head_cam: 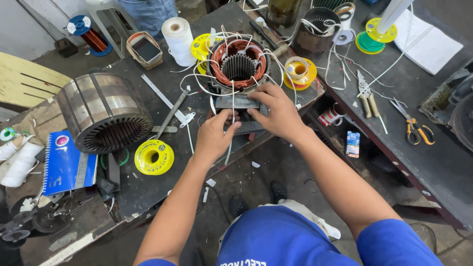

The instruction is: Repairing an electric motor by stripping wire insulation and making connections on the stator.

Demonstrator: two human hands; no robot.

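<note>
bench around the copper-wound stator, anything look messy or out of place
Mostly clutter. Loose white leads sprawl in tangles from the stator across the bench, white scraps lie on the floor below, and a small blue packet lies down between the two benches.

The stator (pixel 238 64) sat upright on the bench edge, copper windings ringing its toothed bore, white leads spilling out.

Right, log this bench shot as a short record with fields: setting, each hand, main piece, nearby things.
setting: cluttered dark workbench, seen from above
left hand: fingertips pressed on a flat dark metal piece at the bench edge
right hand: gripping the same piece from the other side
main piece: motor stator with copper windings and white leads, just beyond the hands
nearby: bare stator core, yellow tape roll, blue notebook, scissors
</note>
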